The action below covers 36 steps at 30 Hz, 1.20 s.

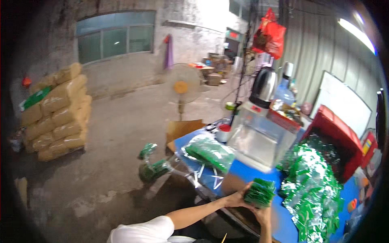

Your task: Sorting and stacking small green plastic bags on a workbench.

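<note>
A stack of small green packets stands between my two hands, above the near edge of the blue table. My left hand is closed on the stack's left side. From below and to the right, my right hand grips the same stack, its fingers partly hidden. Just beyond, a clear plastic bag lies on the table with green packets inside. To the right spreads a large heap of shiny green packets, spilling from a tilted red bin.
Behind the bag, a translucent plastic box bears a metal kettle. More green packets hang off the table's left side, near a cardboard box. A standing fan and stacked brown sacks are on the floor.
</note>
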Tool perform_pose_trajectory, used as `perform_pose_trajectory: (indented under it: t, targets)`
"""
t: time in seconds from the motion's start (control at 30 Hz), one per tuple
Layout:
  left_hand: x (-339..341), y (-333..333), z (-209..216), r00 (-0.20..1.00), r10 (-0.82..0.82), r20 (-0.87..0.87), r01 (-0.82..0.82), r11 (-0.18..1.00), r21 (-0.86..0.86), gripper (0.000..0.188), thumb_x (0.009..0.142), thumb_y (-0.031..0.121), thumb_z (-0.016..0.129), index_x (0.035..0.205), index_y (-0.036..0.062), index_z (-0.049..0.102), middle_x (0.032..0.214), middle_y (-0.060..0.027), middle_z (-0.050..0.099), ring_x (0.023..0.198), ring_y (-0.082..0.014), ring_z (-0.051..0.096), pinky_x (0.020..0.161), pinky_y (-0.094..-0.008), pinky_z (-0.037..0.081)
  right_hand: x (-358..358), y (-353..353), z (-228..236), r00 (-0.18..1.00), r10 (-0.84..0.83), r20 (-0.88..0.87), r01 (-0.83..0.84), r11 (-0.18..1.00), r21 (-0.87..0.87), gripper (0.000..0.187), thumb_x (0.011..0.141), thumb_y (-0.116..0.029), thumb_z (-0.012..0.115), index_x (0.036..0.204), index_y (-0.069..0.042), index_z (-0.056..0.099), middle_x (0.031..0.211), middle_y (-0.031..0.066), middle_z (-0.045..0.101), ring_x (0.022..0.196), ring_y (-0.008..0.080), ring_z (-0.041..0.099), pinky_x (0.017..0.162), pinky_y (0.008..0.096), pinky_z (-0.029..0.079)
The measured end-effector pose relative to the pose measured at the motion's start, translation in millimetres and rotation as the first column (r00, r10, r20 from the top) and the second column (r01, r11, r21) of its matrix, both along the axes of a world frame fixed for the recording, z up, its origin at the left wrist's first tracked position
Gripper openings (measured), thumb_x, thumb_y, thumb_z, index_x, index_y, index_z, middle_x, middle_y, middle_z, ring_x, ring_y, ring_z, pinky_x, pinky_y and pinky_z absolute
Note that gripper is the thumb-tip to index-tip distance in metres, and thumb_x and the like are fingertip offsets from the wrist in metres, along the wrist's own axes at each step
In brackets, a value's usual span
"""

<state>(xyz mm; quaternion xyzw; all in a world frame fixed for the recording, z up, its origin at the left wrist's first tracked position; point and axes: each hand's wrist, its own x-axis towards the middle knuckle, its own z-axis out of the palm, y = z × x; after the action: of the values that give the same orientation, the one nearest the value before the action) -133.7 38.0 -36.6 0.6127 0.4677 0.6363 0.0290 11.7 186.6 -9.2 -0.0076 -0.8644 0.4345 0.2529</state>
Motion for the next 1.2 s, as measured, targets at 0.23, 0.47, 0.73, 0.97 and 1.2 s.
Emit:
perform_pose_trajectory:
  t: [0.23,0.47,0.73,0.97,1.2]
  targets:
    - [13.0,-0.2,41.5,0.907,-0.133,0.399,0.233,0.949,-0.213,0.113,0.079,0.021,0.085,0.158,0.0079,0.007,0.159,-0.0143,0.025,0.146,-0.0251,0.024,0.122,-0.0402,0.022,3.8,-20.3,39.8,0.989,0.009,0.15,0.024,0.975,-0.221,0.068,0.064,-0.005,0.088,0.123,0.0,0.056,0.116,0.0086,0.063,0.107,0.0229,0.061,0.093,0.0359,0.051]
    - [7.8,4.4,55.0,0.952,0.094,0.29,-0.089,0.996,-0.029,0.109,0.073,0.033,0.088,0.154,0.0021,0.022,0.154,-0.0196,0.033,0.142,-0.0292,0.033,0.119,-0.0401,0.026,-1.5,-35.0,70.4,0.995,-0.038,0.088,0.032,0.997,0.065,0.063,0.064,-0.005,0.087,0.12,0.0,0.058,0.115,0.0088,0.062,0.105,0.0222,0.059,0.09,0.0375,0.051]
    - [13.5,3.0,22.8,0.959,0.165,0.229,-0.129,0.978,-0.165,0.12,0.064,0.045,0.089,0.152,-0.0016,0.023,0.149,-0.0232,0.036,0.14,-0.0385,0.033,0.117,-0.0456,0.026,2.4,-37.5,63.4,0.965,-0.137,0.222,0.113,0.987,0.117,0.062,0.066,-0.006,0.087,0.12,0.0,0.058,0.116,0.0092,0.062,0.105,0.0219,0.059,0.089,0.0372,0.052]
    - [17.8,-12.7,28.5,0.96,0.087,0.265,-0.041,0.984,-0.175,0.121,0.062,0.047,0.089,0.152,-0.0009,0.024,0.149,-0.0214,0.037,0.14,-0.0367,0.034,0.117,-0.0455,0.025,18.9,-45.8,51.5,0.92,-0.249,0.302,0.238,0.968,0.074,0.06,0.068,-0.007,0.086,0.121,0.001,0.058,0.117,0.0096,0.061,0.105,0.0216,0.059,0.087,0.0368,0.052]
    - [11.3,-11.6,23.6,0.936,-0.078,0.343,0.12,0.987,-0.104,0.115,0.06,0.039,0.093,0.146,-0.0002,0.029,0.14,-0.0192,0.047,0.133,-0.0304,0.044,0.112,-0.04,0.036,34.6,-41.2,47.0,0.742,-0.363,0.564,0.357,0.926,0.126,0.041,0.083,-0.005,0.077,0.12,0.001,0.059,0.11,0.0106,0.064,0.095,0.021,0.063,0.08,0.0357,0.055]
